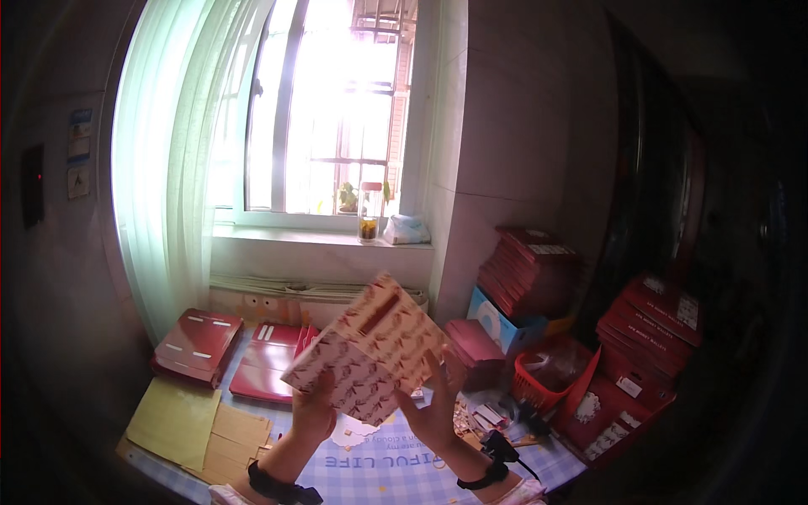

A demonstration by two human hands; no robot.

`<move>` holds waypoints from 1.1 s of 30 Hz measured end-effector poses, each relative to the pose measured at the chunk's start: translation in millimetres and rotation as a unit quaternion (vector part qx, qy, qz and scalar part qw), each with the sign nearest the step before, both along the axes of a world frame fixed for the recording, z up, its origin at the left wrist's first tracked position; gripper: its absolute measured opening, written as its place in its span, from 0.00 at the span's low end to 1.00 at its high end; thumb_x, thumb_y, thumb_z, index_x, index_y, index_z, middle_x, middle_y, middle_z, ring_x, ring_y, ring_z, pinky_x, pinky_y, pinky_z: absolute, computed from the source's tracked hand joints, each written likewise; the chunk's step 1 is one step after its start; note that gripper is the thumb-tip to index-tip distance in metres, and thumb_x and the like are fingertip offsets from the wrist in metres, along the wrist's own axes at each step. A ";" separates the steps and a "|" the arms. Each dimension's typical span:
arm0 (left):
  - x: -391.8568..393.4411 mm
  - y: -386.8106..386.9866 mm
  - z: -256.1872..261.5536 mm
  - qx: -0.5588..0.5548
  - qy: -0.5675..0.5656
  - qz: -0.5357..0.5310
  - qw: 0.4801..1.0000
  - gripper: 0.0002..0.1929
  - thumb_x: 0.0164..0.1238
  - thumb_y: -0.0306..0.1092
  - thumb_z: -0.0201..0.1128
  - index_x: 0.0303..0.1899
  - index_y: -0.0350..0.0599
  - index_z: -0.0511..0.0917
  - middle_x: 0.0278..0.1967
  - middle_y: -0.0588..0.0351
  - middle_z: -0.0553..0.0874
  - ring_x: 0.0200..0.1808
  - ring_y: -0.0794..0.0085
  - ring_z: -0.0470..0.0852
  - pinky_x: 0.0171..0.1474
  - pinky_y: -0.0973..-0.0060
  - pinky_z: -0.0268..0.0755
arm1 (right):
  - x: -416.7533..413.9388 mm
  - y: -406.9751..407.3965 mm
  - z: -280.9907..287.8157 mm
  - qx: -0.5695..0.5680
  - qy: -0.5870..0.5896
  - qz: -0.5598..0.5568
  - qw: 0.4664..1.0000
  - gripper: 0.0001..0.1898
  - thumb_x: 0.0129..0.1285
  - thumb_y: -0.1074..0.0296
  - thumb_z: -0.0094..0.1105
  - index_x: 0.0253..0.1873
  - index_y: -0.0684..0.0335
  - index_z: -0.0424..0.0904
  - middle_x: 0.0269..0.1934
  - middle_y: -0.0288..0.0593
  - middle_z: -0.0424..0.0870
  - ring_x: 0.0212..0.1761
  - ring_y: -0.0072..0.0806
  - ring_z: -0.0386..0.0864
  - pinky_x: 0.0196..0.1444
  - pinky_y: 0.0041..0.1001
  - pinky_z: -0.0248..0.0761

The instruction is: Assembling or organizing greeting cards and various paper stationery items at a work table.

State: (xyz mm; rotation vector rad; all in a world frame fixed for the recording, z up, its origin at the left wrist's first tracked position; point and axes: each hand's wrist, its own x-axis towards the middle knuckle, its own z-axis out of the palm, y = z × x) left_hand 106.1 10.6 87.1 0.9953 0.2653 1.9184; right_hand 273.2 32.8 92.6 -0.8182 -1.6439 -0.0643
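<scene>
A patterned paper sheet or folder (372,353), printed with repeated sprigs and crossed by a dark red slot or strip, is held up tilted over the table. My left hand (315,404) grips its lower left edge, thumb on the face. At its right edge is my right hand (435,391), with thumb and fingers spread around the lower right side and touching it. A white scalloped paper doily (353,432) lies on the checked tablecloth (366,476) beneath. Both wrists wear black straps.
Red folders (197,344) and glossy red covers (265,366) lie left, near yellow sheets (173,420) and brown card pieces (237,435). At right stand a red plastic basket (536,385), a pink stack (475,344), printed red packs (650,322) and another red stack (527,271).
</scene>
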 end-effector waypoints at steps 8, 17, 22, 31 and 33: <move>5.0 -5.1 -13.8 0.021 0.073 -0.127 0.989 0.16 0.65 0.23 0.50 0.54 0.38 0.66 0.52 0.53 0.74 0.54 0.71 0.70 0.56 0.72 0.62 | -5.6 -6.4 2.1 0.009 -0.097 0.067 0.993 0.39 0.53 0.57 0.61 0.64 0.71 0.50 0.62 0.61 0.55 0.63 0.51 0.55 0.62 0.46 0.45; -9.0 -4.4 -13.6 0.017 0.095 -0.184 0.978 0.14 0.64 0.22 0.50 0.52 0.38 0.69 0.49 0.54 0.76 0.51 0.72 0.73 0.52 0.73 0.66 | -8.2 -17.5 7.7 -0.027 -0.050 0.169 0.984 0.19 0.57 0.70 0.56 0.53 0.68 0.69 0.45 0.51 0.77 0.46 0.42 0.73 0.49 0.33 0.64; -14.1 0.0 -11.7 0.013 0.133 -0.148 0.980 0.15 0.61 0.23 0.55 0.51 0.37 0.69 0.46 0.53 0.78 0.47 0.73 0.76 0.49 0.75 0.69 | -7.1 -23.1 6.6 -0.126 -0.032 0.219 0.967 0.12 0.56 0.71 0.57 0.44 0.68 0.76 0.30 0.52 0.79 0.31 0.42 0.78 0.36 0.31 0.69; -16.5 8.2 3.2 -0.090 0.264 0.179 0.943 0.17 0.56 0.23 0.61 0.45 0.39 0.64 0.42 0.52 0.76 0.44 0.76 0.76 0.45 0.79 0.72 | 3.1 -5.4 16.8 0.117 -0.120 0.041 0.985 0.10 0.51 0.78 0.56 0.40 0.65 0.79 0.30 0.47 0.81 0.30 0.33 0.80 0.30 0.27 0.69; -11.7 2.4 5.5 -0.098 0.268 0.086 0.955 0.19 0.56 0.24 0.61 0.47 0.39 0.64 0.44 0.52 0.75 0.44 0.76 0.76 0.46 0.78 0.72 | 3.3 -5.6 16.8 0.132 -0.148 -0.010 0.980 0.12 0.49 0.78 0.55 0.41 0.62 0.79 0.32 0.43 0.82 0.34 0.30 0.81 0.33 0.27 0.69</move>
